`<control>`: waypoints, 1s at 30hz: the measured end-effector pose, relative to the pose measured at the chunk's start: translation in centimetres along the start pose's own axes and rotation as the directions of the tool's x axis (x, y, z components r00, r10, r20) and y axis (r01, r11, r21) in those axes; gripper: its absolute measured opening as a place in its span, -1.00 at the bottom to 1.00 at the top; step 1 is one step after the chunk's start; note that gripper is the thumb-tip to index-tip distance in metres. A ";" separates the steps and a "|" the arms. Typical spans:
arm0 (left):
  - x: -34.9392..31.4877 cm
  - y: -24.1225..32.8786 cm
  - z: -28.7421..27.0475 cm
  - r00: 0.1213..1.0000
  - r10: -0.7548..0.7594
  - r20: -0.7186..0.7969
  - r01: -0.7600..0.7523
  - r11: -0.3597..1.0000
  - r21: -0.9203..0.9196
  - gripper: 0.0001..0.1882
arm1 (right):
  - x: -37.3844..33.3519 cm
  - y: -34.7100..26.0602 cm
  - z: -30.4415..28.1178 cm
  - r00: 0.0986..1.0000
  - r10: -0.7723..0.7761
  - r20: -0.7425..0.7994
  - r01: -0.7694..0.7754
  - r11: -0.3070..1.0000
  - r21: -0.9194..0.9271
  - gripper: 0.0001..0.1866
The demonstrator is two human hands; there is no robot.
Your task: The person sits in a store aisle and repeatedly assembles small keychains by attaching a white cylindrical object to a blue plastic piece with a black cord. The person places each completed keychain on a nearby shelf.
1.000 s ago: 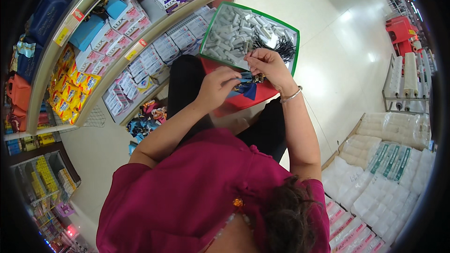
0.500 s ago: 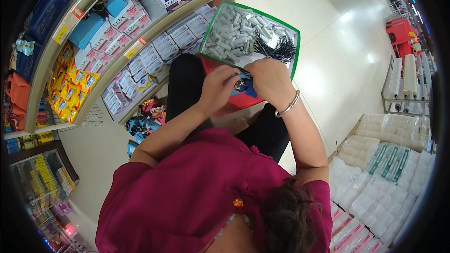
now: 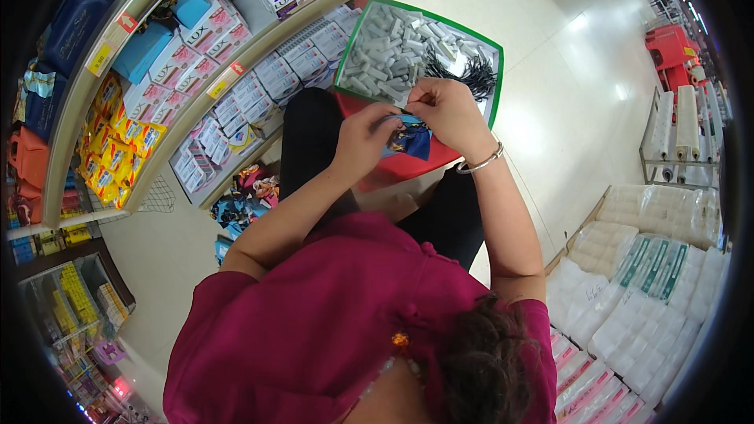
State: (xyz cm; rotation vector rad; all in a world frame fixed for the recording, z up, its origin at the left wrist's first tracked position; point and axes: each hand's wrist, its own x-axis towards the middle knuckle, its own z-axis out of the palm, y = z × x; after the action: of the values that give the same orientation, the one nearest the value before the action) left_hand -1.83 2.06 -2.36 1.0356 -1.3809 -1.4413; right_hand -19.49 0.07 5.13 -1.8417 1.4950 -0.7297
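My left hand (image 3: 366, 140) pinches the upper edge of a small dark blue piece (image 3: 414, 141) with a light blue border and a gold-toned pattern; whether it is a pouch or folded cloth I cannot tell. Just above its right end, the fingers of my right hand (image 3: 457, 114) are pressed together; what they hold is too small to make out. Beyond both hands sits a tray with a green rim (image 3: 345, 51). Small grey and white block-shaped tags (image 3: 393, 47) fill its left side, and a bundle of thin black cords (image 3: 479, 77) lies at its right.
Red plastic (image 3: 397, 168) shows under the tray, between my knees. Shelves of boxed soap (image 3: 255, 102) and yellow packets (image 3: 114, 149) curve along the left. A heap of patterned cloth items (image 3: 243, 200) lies beside my left leg. White wrapped packs (image 3: 640, 330) are stacked at right.
My right hand has shifted slightly up from the blue piece, its fingers now pinched above the edge. More of the blue piece shows, hanging from my left hand.
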 end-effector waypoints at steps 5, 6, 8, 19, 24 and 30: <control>0.4 -0.4 0.2 0.996 0.041 0.081 -0.038 0.998 -0.044 -0.87 | 0.0 1.9 1.9 0.998 0.050 -0.043 -0.040 0.973 0.227 -0.93; 0.4 -0.5 0.2 0.996 0.048 0.076 -0.044 0.998 -0.055 -0.87 | 0.0 2.1 2.3 0.998 0.059 -0.030 -0.048 0.959 0.279 -0.94; 0.5 -0.6 0.1 0.997 0.027 0.072 -0.021 0.996 -0.081 -0.87 | 0.1 2.2 2.6 0.997 0.057 -0.055 -0.031 0.922 0.387 -0.89; 1.1 -1.0 0.0 0.998 -0.052 0.022 0.056 0.968 -0.244 -0.87 | -4.8 -0.5 3.9 0.856 -0.388 -0.341 0.267 0.898 -0.350 -0.82; 1.0 -0.8 -0.4 0.995 -0.086 0.050 0.097 0.939 -0.329 -0.86 | -4.4 0.3 5.5 0.790 -0.434 -0.434 0.280 0.884 -0.374 -0.86; 0.8 -0.8 -0.4 0.991 -0.113 0.069 0.127 0.960 -0.251 -0.83 | -5.0 -1.0 5.0 0.793 -0.412 -0.450 0.269 0.898 -0.348 -0.87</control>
State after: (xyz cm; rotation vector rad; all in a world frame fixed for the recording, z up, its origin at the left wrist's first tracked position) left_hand -1.70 1.16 -3.15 0.9316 -1.1485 -1.6981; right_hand -16.07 5.84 2.67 -2.2855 1.6570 -1.3443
